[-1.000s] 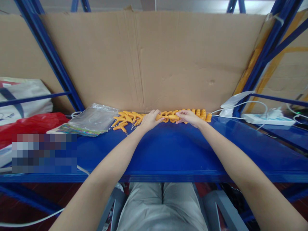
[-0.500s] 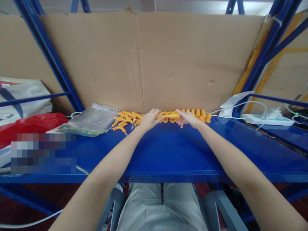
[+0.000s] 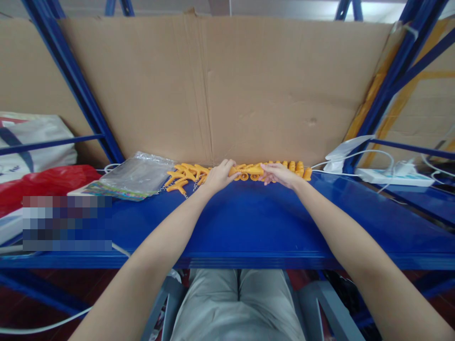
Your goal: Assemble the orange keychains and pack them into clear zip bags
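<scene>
Left grip (image 3: pixel 218 176) is closed with thumb and forefinger about the end of an orange piece (image 3: pixel 253 169), as far as I can see; the other fingers are tucked behind and out of my sight. Just to its right, the right grip (image 3: pixel 280 174) has its thumb at that same piece and its fingers curled underneath, and I cannot tell whether it clasps or merely touches. Between the two, round openings show below the piece, but what they belong to is hard to make out. A row of orange tubes (image 3: pixel 292 166) begins behind the right grip, which covers part of it, and runs out past the wrist. Beside the left grip, on its outer side, lies a tangle of orange T-shaped handles (image 3: pixel 185 171) with metal spirals, partly hidden by that hand and forearm. Farther out that way are a clear plastic bag (image 3: pixel 138 173) and a patch of the blue shelf (image 3: pixel 245 222) blotted out by coarse blocks; a red bag (image 3: pixel 46 184) beyond is cut off.
</scene>
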Demonstrator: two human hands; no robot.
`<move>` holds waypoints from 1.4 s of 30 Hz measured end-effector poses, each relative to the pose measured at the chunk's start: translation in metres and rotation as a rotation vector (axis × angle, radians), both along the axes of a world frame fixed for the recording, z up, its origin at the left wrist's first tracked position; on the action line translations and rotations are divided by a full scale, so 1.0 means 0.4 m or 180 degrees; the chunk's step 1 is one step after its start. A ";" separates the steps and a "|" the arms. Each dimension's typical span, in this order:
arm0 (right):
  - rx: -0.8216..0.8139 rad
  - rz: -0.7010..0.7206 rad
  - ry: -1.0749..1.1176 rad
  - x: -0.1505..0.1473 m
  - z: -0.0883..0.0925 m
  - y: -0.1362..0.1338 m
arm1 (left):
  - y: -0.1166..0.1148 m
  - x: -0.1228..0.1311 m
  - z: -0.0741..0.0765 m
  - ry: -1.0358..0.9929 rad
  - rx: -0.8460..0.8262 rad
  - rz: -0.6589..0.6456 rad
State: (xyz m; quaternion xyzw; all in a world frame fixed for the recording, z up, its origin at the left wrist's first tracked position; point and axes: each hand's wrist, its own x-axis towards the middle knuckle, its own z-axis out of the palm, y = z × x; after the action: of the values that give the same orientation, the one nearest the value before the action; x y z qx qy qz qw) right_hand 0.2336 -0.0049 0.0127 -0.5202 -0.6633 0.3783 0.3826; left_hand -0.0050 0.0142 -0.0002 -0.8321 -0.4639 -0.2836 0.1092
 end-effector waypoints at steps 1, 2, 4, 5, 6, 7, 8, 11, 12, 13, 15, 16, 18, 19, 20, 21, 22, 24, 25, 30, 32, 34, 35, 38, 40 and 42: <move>-0.0013 -0.0031 -0.0024 -0.004 -0.002 0.003 | -0.002 0.001 0.001 0.0013 0.0006 -0.0014; -0.0024 -0.0073 -0.0040 -0.006 -0.002 0.005 | -0.003 0.002 0.001 0.0024 0.0011 -0.0022; -0.0060 -0.0119 -0.0039 -0.007 0.000 0.007 | -0.003 0.004 0.001 0.0032 0.0019 -0.0030; -0.0086 -0.0109 -0.0027 -0.005 0.002 0.006 | -0.001 0.004 0.000 0.0020 0.0022 -0.0032; -0.0112 -0.0070 -0.0014 -0.001 0.005 0.005 | 0.002 0.003 -0.002 -0.0001 0.0026 -0.0034; -0.0132 0.0004 0.0000 0.003 0.008 0.003 | 0.005 0.002 -0.004 -0.0029 0.0029 -0.0037; -0.0133 0.0090 0.0018 0.007 0.011 0.000 | 0.008 0.000 -0.005 -0.0058 0.0032 -0.0041; -0.0030 0.0247 0.0062 0.018 0.012 -0.002 | 0.016 -0.004 -0.009 -0.0108 0.0059 -0.0060; 0.0010 0.0263 0.0076 0.019 0.010 -0.001 | 0.017 -0.005 -0.009 -0.0110 0.0079 -0.0070; 0.0023 0.0284 0.0088 0.020 0.007 0.002 | 0.018 -0.005 -0.010 -0.0112 0.0109 -0.0083; -0.0024 0.0355 0.0134 0.021 -0.001 0.010 | 0.018 -0.004 -0.010 -0.0118 0.0198 -0.0131; -0.0067 0.0380 0.0161 0.021 -0.005 0.014 | 0.018 -0.003 -0.010 -0.0121 0.0251 -0.0164; -0.0139 0.0336 0.0190 0.020 -0.012 0.022 | 0.018 -0.001 -0.011 -0.0128 0.0342 -0.0225; -0.0158 0.0284 0.0191 0.019 -0.013 0.024 | 0.018 -0.001 -0.011 -0.0135 0.0369 -0.0248; -0.0174 0.0246 0.0184 0.018 -0.014 0.025 | 0.019 0.000 -0.012 -0.0148 0.0379 -0.0263; -0.0194 0.0237 0.0176 0.018 -0.013 0.024 | 0.020 -0.001 -0.013 -0.0171 0.0379 -0.0273; -0.0210 0.0259 0.0180 0.018 -0.011 0.022 | 0.022 -0.002 -0.015 -0.0200 0.0373 -0.0280; -0.0235 0.0384 0.0219 0.019 -0.005 0.016 | 0.027 -0.004 -0.018 -0.0262 0.0354 -0.0297; -0.0207 0.0441 0.0253 0.021 -0.002 0.012 | 0.030 -0.005 -0.019 -0.0286 0.0343 -0.0307; 0.0226 0.0437 0.0316 0.024 0.009 0.004 | 0.034 -0.007 -0.021 -0.0308 0.0336 -0.0330; 0.0235 0.0394 0.0264 0.019 0.006 0.007 | 0.030 -0.005 -0.018 -0.0291 0.0383 -0.0323; 0.0173 0.0296 0.0223 0.009 -0.002 0.012 | 0.022 -0.002 -0.014 -0.0252 0.0406 -0.0305; 0.0127 0.0225 0.0205 0.004 -0.007 0.015 | 0.018 0.000 -0.011 -0.0219 0.0398 -0.0293; -0.0043 0.0071 0.0100 -0.007 -0.021 0.023 | 0.007 0.004 -0.005 -0.0111 0.0337 -0.0251; -0.0230 0.0053 -0.0022 -0.006 -0.022 0.026 | 0.004 0.005 -0.004 -0.0061 0.0301 -0.0225; -0.0454 0.0122 -0.0062 0.004 -0.018 0.029 | 0.004 0.004 -0.004 -0.0042 0.0281 -0.0215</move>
State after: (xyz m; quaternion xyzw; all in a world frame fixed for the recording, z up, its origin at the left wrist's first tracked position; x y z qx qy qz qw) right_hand 0.2353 0.0065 0.0057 -0.5370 -0.6482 0.4267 0.3307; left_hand -0.0036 0.0159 -0.0017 -0.8398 -0.4233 -0.3128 0.1331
